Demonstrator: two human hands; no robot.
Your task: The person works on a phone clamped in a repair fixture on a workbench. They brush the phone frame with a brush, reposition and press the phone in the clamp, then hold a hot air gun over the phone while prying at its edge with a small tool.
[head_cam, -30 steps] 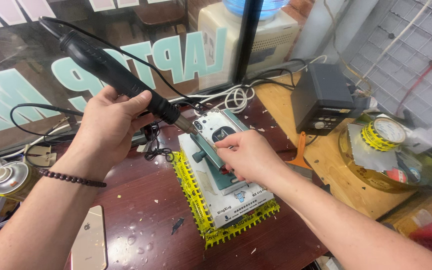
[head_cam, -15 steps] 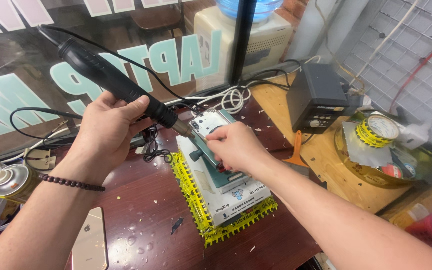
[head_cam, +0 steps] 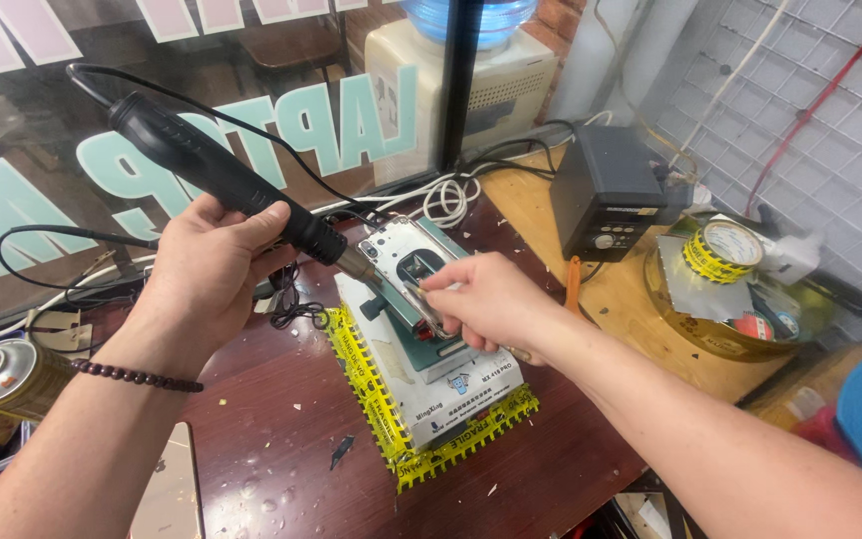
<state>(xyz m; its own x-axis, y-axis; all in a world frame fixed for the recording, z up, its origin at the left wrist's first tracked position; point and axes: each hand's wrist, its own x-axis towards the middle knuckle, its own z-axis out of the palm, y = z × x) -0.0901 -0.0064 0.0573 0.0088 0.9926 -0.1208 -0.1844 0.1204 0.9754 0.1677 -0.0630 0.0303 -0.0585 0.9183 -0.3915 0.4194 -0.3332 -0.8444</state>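
Observation:
My left hand (head_cam: 207,274) grips a black hot-air tool (head_cam: 221,180) by its handle. Its metal nozzle (head_cam: 356,265) points down at the upper left edge of an opened silver phone (head_cam: 401,250). The phone lies on a green-topped white heating block (head_cam: 431,389) edged with yellow tape. My right hand (head_cam: 476,299) rests over the phone's middle, its fingers pinched on a thin metal tool (head_cam: 418,296) whose tip touches the phone's inside. The lower half of the phone is hidden under this hand.
A black station box (head_cam: 611,195) stands at the back right, beside a round gold tin (head_cam: 740,339) with tape rolls. A spray can (head_cam: 7,379) lies at the far left, and a gold phone back (head_cam: 167,489) near the front. Cables (head_cam: 446,200) coil behind the block.
My right hand has edged slightly up the phone with the thin tool. The hot-air tool has stayed aimed at the same spot.

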